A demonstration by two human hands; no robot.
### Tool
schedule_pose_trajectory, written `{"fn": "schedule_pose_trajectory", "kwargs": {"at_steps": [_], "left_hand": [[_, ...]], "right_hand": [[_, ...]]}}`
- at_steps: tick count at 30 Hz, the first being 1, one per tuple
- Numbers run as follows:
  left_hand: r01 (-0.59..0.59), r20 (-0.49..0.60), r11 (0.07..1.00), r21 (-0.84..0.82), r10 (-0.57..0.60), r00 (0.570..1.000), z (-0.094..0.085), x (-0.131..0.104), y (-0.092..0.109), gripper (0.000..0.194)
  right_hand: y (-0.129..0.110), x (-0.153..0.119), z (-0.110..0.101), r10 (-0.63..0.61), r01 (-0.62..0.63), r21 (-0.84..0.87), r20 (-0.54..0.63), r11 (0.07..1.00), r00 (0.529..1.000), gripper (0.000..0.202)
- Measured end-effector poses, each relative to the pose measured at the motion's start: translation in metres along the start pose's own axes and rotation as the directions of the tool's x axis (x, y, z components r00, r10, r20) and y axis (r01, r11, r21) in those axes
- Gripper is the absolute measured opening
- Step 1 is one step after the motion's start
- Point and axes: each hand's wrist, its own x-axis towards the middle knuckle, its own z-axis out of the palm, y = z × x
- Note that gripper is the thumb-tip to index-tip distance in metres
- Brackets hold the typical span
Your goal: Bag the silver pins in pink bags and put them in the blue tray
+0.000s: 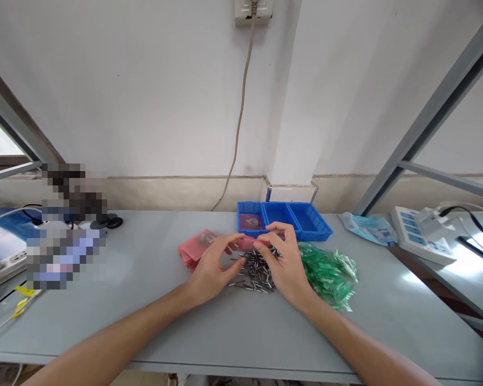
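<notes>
Gray bench (241, 335), white wall: the right hand (286, 268) pinches a pink bag (248, 243); the left hand (211, 268) meets its edge, grip unclear. Loose metal pins (260, 273) below suggest much remains, between stacked pink bags (194, 250) and green plastic (330, 274); one packet (250, 221) lies in the blue tray's (316, 236) left compartment.

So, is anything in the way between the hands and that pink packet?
Nothing visible: the left hand and right hand are both right at the pink packet. The metal pins lie below, not between.
</notes>
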Motion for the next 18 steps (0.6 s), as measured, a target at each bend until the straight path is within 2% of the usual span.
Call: {"fn": "schedule_pose_trajectory", "kwargs": {"at_steps": [3,6,10,13,14,17,18], "left_hand": [[-0.060,0.018,0.995,0.083,0.058,0.998,-0.002,0.001,0.000,0.027],[-0.058,0.021,0.995,0.081,0.057,0.998,-0.002,0.000,0.000,0.014],[0.007,0.027,1.000,-0.011,-0.007,1.000,0.001,-0.004,0.002,0.019],[0.016,-0.008,0.994,-0.105,-0.017,1.000,0.001,-0.008,0.005,0.047],[-0.005,-0.010,0.994,-0.110,0.004,1.000,0.001,-0.009,0.006,0.049],[-0.128,0.055,0.989,-0.071,0.132,0.990,-0.004,-0.011,0.011,0.028],[-0.173,0.086,0.983,-0.067,0.179,0.980,-0.006,-0.011,0.013,0.028]], "right_hand": [[0.000,0.000,-0.001,0.030,-0.030,-0.013,0.024,0.999,0.999,0.021],[-0.002,0.000,-0.001,0.089,-0.094,0.079,0.074,0.992,0.993,0.022],[-0.004,-0.001,0.001,0.197,-0.208,0.191,0.075,0.959,0.978,0.018],[-0.002,0.000,0.003,0.259,-0.262,0.224,0.043,0.939,0.965,0.025],[0.000,0.000,0.004,0.278,-0.278,0.244,0.033,0.929,0.960,0.028],[0.008,0.002,0.007,0.343,-0.336,0.323,0.037,0.885,0.938,0.040],[0.010,0.002,0.008,0.364,-0.357,0.347,0.046,0.867,0.930,0.043]]}}
